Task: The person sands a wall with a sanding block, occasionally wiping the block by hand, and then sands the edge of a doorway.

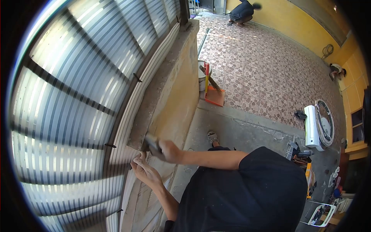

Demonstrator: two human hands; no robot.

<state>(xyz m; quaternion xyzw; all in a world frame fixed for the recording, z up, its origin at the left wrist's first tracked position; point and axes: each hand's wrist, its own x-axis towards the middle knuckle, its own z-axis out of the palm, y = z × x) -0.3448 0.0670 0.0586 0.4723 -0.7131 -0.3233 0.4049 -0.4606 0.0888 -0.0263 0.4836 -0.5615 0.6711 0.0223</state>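
Observation:
My right hand (169, 151) is closed around a grey, block-like tool (154, 142), smeared by motion, at the broken end of the concrete ledge (152, 94). Just below it, my left hand (147, 173) has its fingers pinched together beside the ledge's end, near the corrugated sheet. What sits between those fingers I cannot tell. Both hands are close together, the tool above the left fingertips. Under the ledge runs a low wall (181, 83) with worn yellow paint.
Translucent corrugated sheeting (85, 96) rises on the left. A bucket (202, 79) and an orange dustpan (215, 96) stand past the wall. A white air conditioner unit (311, 125) and coiled pipe (328, 116) lie right. Two people (242, 13) crouch farther off.

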